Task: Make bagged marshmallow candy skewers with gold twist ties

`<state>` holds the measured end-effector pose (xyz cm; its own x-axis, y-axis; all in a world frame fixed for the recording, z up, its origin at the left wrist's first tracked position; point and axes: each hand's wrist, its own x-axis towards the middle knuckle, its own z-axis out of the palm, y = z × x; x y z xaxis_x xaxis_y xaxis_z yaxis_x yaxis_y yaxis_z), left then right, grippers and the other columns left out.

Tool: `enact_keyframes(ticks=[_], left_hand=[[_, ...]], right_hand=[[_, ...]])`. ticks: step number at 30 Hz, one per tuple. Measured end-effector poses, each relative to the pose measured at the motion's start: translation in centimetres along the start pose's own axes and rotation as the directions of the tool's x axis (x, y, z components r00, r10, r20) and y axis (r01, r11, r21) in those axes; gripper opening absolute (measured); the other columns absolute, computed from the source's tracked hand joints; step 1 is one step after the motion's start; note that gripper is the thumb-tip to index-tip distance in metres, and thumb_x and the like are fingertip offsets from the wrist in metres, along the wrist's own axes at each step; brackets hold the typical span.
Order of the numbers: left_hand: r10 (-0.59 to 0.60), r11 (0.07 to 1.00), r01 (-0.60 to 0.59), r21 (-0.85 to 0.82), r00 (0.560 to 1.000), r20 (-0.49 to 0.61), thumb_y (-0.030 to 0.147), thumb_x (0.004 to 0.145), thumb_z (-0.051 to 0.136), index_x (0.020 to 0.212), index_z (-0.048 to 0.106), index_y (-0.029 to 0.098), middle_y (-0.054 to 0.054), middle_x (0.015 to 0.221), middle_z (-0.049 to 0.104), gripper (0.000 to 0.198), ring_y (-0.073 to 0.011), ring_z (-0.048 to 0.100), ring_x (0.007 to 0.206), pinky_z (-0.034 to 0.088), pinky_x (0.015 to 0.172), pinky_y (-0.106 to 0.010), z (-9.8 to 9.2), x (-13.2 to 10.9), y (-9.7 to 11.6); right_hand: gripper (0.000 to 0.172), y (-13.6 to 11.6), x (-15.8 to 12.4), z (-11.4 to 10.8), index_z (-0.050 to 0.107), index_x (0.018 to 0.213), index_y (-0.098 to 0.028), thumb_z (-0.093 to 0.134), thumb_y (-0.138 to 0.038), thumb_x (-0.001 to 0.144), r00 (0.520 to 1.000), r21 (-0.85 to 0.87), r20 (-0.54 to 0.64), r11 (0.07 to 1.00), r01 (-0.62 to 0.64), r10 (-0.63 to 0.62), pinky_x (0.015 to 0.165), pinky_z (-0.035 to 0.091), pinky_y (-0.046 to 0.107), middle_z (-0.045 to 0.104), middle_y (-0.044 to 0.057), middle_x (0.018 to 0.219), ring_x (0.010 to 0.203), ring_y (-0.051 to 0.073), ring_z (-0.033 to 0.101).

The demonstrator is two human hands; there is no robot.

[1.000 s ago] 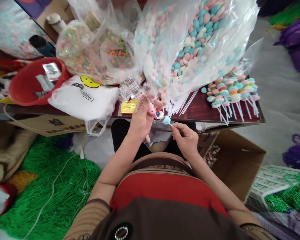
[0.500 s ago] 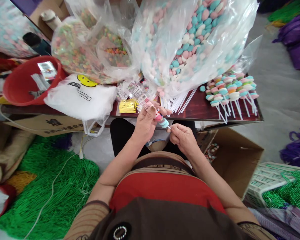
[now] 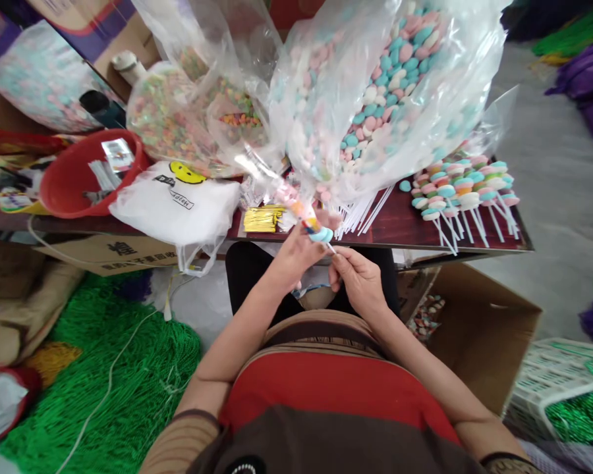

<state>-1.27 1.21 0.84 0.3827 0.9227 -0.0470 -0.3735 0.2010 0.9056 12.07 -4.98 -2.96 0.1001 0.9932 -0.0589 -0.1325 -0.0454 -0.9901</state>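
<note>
Both forearms reach forward and inward, the hands meeting over the lap at the near edge of the dark red wooden table (image 3: pixel 375 224). The left hand (image 3: pixel 301 247) has its grip curled around a candy skewer of pastel pieces in a clear printed plastic sleeve (image 3: pixel 309 220), some fingertips blurred behind it. The right hand (image 3: pixel 358 276) pinches the skewer's thin white stick (image 3: pixel 331 247) between thumb and index finger, that grip nearly closed. A white plastic bag with a yellow smiley (image 3: pixel 178 204) carries a tilted label apparently reading "Happy"; a brown cardboard box (image 3: pixel 89 257) below bears black Chinese characters. The skewer's long axis runs diagonally, sleeve end up-left toward the table, stick down-right toward the right hand. The sleeve's print is too blurred to read.
</note>
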Motion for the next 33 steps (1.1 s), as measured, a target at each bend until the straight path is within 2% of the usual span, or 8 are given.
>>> enact_keyframes(ticks=[3,7,12,16,21,25,30,33], left_hand=[[0.116,0.988,-0.118,-0.095,0.993,-0.035,0.075,0.057,0.083,0.114,0.066,0.028,-0.006,0.110,0.070,0.076,-0.0240,0.067,0.110,0.055,0.085,-0.035,-1.0,0.9,1.8],[0.207,0.969,-0.237,-0.065,0.931,-0.299,0.060,0.083,0.071,0.097,0.065,0.028,0.001,0.080,0.063,0.035,-0.0176,0.069,0.096,0.055,0.080,-0.031,-0.8,1.8,2.8],[0.155,0.980,-0.192,-0.042,0.888,-0.434,0.057,0.086,0.069,0.087,0.054,0.025,0.003,0.074,0.058,0.036,-0.0138,0.067,0.080,0.053,0.070,-0.027,1.1,1.2,0.4],[0.187,0.967,-0.239,-0.087,0.900,-0.393,0.059,0.083,0.072,0.093,0.056,0.026,0.004,0.074,0.060,0.038,-0.0126,0.067,0.077,0.055,0.078,-0.029,1.6,0.5,-0.1],[0.175,0.977,-0.200,-0.078,0.953,-0.246,0.060,0.074,0.080,0.098,0.059,0.028,0.003,0.076,0.061,0.045,-0.0142,0.066,0.076,0.053,0.067,-0.028,0.9,0.2,0.9],[0.108,0.991,-0.122,-0.049,0.969,-0.223,0.062,0.077,0.077,0.102,0.060,0.028,0.001,0.079,0.063,0.046,-0.0170,0.069,0.083,0.052,0.065,-0.027,0.8,-0.1,0.3],[0.087,0.995,-0.091,-0.035,0.991,-0.101,0.058,0.072,0.083,0.111,0.059,0.026,-0.004,0.106,0.072,0.056,-0.0185,0.071,0.099,0.055,0.085,-0.031,0.2,-0.2,-1.6],[0.059,0.998,-0.056,0.028,0.993,-0.103,0.048,0.078,0.081,0.106,0.061,0.023,-0.003,0.101,0.074,0.043,-0.0162,0.071,0.094,0.055,0.090,-0.031,-0.1,-0.3,-2.3]], right_hand=[[0.034,0.3,-0.1,-0.3,0.075,0.105,-0.020,0.061,-0.048,0.093,1.000,-0.048,0.016,0.999,0.016,-0.015,0.044,0.038,0.022,0.050,-0.008,0.049,0.042,0.008,0.044],[0.030,1.0,-0.2,-0.5,0.078,0.105,-0.021,0.061,-0.042,0.092,0.996,-0.231,-0.003,0.969,0.089,-0.092,0.047,0.041,0.023,0.051,-0.007,0.051,0.044,0.009,0.045],[0.026,1.4,-0.1,-0.3,0.077,0.100,-0.023,0.060,-0.042,0.093,0.981,-0.347,-0.082,0.927,0.138,-0.177,0.046,0.039,0.024,0.050,-0.005,0.051,0.045,0.011,0.046],[0.034,1.2,-0.1,-0.3,0.073,0.102,-0.021,0.056,-0.050,0.096,0.999,-0.169,0.044,0.985,0.031,-0.024,0.043,0.033,0.022,0.046,-0.008,0.048,0.041,0.009,0.041],[0.044,0.5,0.0,-0.5,0.071,0.099,-0.019,0.056,-0.060,0.095,0.934,0.099,0.323,0.976,-0.191,0.150,0.041,0.026,0.021,0.040,-0.011,0.042,0.035,0.006,0.029],[0.046,-0.2,0.2,-0.3,0.072,0.103,-0.019,0.056,-0.061,0.094,0.952,0.030,0.267,0.986,-0.162,0.148,0.042,0.033,0.021,0.049,-0.009,0.047,0.039,0.007,0.039],[0.039,0.2,0.1,0.1,0.071,0.117,-0.021,0.052,-0.051,0.098,0.996,-0.196,0.085,0.979,0.050,-0.034,0.047,0.043,0.022,0.055,-0.006,0.053,0.044,0.010,0.048],[0.033,0.7,0.1,0.1,0.070,0.118,-0.022,0.050,-0.041,0.100,0.988,-0.324,0.092,0.934,0.150,-0.127,0.051,0.047,0.024,0.058,-0.004,0.055,0.047,0.012,0.055]])
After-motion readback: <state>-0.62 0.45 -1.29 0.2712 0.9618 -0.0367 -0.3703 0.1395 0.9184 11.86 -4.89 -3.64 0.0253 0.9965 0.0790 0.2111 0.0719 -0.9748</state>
